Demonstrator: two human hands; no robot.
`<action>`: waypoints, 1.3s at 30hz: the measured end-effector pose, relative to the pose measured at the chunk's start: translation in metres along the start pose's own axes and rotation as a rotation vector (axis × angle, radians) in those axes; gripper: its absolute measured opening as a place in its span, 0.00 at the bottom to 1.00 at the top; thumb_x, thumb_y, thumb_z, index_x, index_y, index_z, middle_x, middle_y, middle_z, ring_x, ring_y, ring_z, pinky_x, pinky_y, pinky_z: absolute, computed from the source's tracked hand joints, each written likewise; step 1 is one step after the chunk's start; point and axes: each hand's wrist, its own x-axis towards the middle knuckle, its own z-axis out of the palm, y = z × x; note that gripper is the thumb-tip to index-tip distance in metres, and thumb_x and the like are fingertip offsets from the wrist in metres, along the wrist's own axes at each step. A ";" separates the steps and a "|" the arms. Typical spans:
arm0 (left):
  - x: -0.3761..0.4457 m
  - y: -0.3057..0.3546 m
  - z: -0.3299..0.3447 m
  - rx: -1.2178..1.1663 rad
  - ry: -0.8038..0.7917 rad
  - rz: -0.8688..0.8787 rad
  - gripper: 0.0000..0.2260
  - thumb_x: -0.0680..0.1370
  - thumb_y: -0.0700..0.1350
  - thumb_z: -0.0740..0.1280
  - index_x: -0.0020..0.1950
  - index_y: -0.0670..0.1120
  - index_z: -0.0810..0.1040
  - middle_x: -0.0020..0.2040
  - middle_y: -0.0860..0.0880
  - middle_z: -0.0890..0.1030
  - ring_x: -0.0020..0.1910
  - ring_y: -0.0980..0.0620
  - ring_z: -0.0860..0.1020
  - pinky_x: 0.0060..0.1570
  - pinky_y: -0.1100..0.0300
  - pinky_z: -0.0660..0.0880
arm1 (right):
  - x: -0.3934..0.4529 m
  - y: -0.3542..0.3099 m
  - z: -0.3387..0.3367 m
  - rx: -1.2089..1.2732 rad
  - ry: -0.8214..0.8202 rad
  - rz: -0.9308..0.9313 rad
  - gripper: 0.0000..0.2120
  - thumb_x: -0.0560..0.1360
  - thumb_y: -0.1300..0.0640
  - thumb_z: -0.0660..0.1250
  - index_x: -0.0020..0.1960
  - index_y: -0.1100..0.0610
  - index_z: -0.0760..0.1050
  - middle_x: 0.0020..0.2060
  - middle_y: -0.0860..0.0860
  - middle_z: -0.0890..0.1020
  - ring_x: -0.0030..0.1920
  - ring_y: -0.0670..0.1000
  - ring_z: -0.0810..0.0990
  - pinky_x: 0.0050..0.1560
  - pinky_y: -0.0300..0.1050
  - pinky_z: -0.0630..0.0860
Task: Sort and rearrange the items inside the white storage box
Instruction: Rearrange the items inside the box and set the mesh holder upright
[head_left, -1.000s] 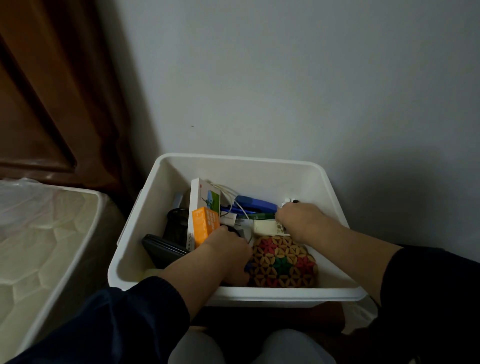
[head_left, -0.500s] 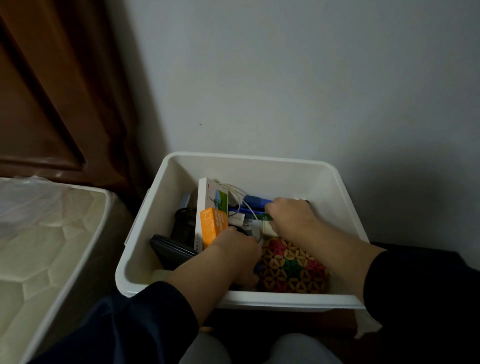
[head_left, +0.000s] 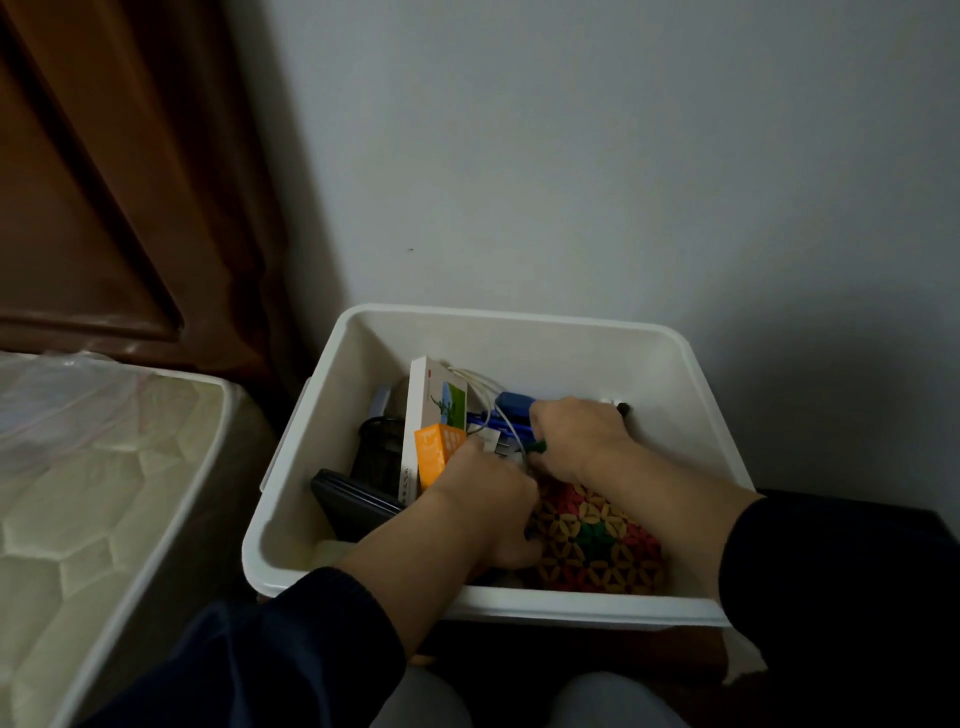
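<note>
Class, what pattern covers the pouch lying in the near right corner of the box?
Multicoloured flower-like shapes on the pouch, head view.

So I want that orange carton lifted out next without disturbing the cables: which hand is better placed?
Probably the left hand: it sits right beside the orange carton, at its lower right edge. The right hand is further right, among the cables and the blue item.

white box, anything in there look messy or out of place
Yes. Inside the white storage box a white cable loops loosely over the blue items, and a dark flat case leans askew against the left wall. Nothing looks spilled or broken; both hands hide the middle.
</note>
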 end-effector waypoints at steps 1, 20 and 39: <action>0.000 -0.001 0.000 0.002 -0.003 0.002 0.23 0.81 0.65 0.61 0.53 0.45 0.80 0.50 0.46 0.80 0.54 0.46 0.78 0.66 0.45 0.65 | 0.000 0.000 -0.003 -0.003 0.009 0.007 0.15 0.77 0.42 0.70 0.58 0.49 0.73 0.52 0.51 0.80 0.49 0.55 0.80 0.45 0.47 0.72; -0.003 -0.006 0.006 0.021 -0.012 0.014 0.29 0.78 0.68 0.64 0.68 0.46 0.78 0.65 0.44 0.79 0.68 0.42 0.73 0.76 0.39 0.58 | -0.024 0.054 -0.053 0.189 0.244 0.145 0.07 0.79 0.44 0.71 0.49 0.47 0.80 0.37 0.44 0.80 0.38 0.46 0.79 0.34 0.41 0.70; 0.024 0.004 -0.017 -0.190 0.150 -0.101 0.17 0.84 0.50 0.61 0.71 0.49 0.75 0.66 0.47 0.76 0.68 0.44 0.73 0.72 0.43 0.66 | -0.081 0.088 -0.053 0.328 0.644 0.124 0.09 0.76 0.50 0.76 0.52 0.54 0.84 0.43 0.47 0.82 0.51 0.51 0.73 0.50 0.46 0.66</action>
